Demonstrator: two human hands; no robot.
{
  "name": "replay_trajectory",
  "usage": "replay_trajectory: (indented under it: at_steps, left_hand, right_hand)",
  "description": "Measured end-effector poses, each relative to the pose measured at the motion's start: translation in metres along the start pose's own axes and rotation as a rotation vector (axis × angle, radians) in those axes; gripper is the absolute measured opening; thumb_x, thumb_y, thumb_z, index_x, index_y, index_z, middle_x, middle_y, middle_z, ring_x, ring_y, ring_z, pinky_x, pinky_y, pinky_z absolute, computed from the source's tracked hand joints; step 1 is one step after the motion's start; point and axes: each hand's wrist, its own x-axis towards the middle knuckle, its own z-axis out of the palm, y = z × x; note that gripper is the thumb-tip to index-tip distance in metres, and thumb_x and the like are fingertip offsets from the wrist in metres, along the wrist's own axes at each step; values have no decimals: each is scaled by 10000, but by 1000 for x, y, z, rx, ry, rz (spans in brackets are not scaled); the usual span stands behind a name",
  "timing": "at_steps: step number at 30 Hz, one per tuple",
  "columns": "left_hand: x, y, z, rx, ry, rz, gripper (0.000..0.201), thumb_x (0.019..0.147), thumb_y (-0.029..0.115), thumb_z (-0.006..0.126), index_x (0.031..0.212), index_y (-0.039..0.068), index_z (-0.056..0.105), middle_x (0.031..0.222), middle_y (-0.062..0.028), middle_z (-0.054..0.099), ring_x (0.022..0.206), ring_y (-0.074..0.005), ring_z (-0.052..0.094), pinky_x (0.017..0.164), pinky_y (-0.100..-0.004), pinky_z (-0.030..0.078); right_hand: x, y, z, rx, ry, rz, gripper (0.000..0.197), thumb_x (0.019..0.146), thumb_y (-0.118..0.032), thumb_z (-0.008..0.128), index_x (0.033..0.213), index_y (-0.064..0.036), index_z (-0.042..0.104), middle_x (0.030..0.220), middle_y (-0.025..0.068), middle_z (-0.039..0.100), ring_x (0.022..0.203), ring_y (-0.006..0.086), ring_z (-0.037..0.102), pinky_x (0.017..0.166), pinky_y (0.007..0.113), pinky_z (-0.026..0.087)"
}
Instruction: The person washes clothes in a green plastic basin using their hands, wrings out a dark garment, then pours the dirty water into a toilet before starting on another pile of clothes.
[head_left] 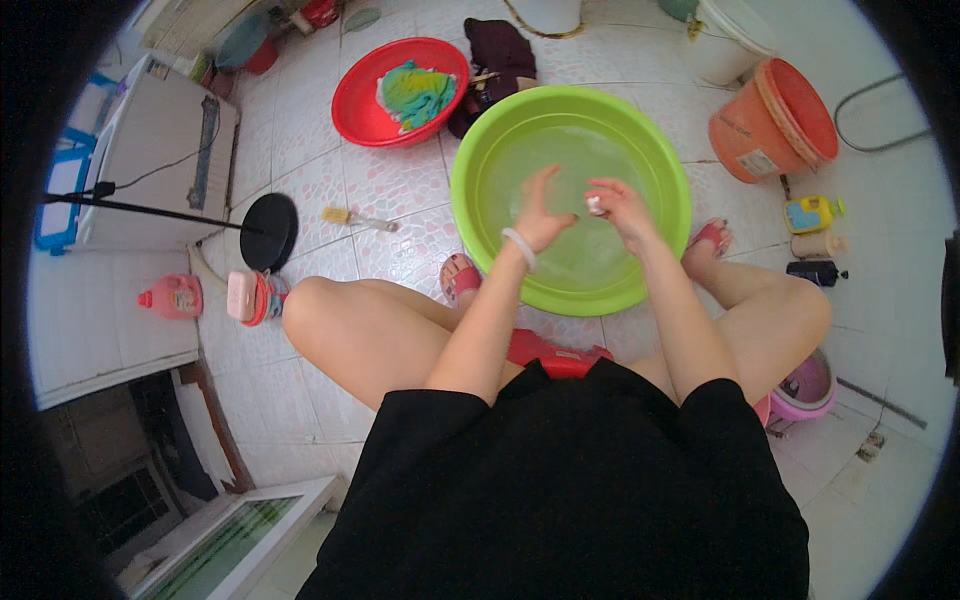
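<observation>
The head camera is looking steeply down from the seated person's head, facing forward over the lap toward the tiled floor (400, 190); it is sitting close to the green basin (480, 215) at centre; the fisheye is bending the room's edges toward the rim.

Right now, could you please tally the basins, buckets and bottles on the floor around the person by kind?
Basins: 2, the green basin under both hands and the red basin holding cloth.
Buckets: 2, the orange bucket on its side and the white bucket.
Bottles: 4, the pink bottle, yellow bottle, beige bottle and black bottle.
Total: 8
</observation>
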Motion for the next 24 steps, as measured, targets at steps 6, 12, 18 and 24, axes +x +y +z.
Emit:
replay_trajectory:
  at_steps: [6, 12, 18, 24]
  left_hand:
    - [34, -67, -63, 159, 249, -209, 550, 600, 94, 651, 1124, 79, 484, 1048, -166, 530, 1032, -316, 476, 918, -364, 358]
    - [42, -99, -94, 450, 386, -411, 567, 612, 190, 662, 1138, 94, 472, 1065, -195, 514, 1006, -342, 480, 876, -397, 378]
    - [28, -114, -87, 667, 499, -749, 530, 687, 382, 634, 1091, 74, 485, 1018, -207, 533, 959, -347, 507, 807, -411, 407]
    - [26, -82, -70, 666, 419, -744, 399, 773, 407, 554, 909, 33, 516, 734, -197, 583, 689, -365, 562, 611, -416, 426]
  right_hand:
    - [38, -1, -120, -199, 271, -36, 308, 787, -135, 498, 1080, -40, 499, 788, 55, 570, 695, 143, 541, 636, 251, 430]
    - [45, 8, -142, -1023, 934, -188, 462, 766, -420, 536, 1074, -77, 506, 968, 162, 510, 969, 282, 462, 823, 382, 371]
    - [59, 31, -143, -1047, 872, 75, 584, 734, -576, 518, 994, -53, 540, 1014, 203, 501, 994, 323, 444, 840, 404, 354]
    - [48, 11, -134, -849, 875, 223, 469, 790, -527, 479, 890, -75, 556, 788, 155, 592, 736, 310, 566, 654, 385, 423]
